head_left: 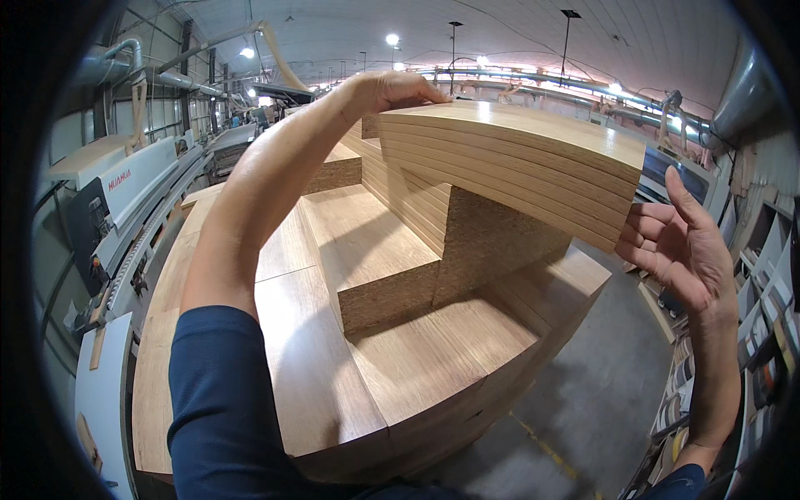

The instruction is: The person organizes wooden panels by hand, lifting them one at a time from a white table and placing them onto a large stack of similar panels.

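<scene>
A thick stack of wooden boards (508,162) sits crosswise on top of lower board stacks, its right end sticking out past them. My left arm reaches across to the stack's far left corner. There my left hand (392,90) bends over the top, fingers stretched out along the edge and partly hidden. At the right end is my right hand (679,242), palm turned up and thumb raised apart. Its fingers are extended, with their tips against the lower corner of the stack. Neither hand is wrapped round a board.
Stepped lower board stacks (387,283) with bare particleboard-like ends spread beneath and toward me. A long machine (117,196) runs along the left. Grey floor (575,400) with a yellow line lies at the right, beside a rack of panels (750,333). Ducts hang overhead.
</scene>
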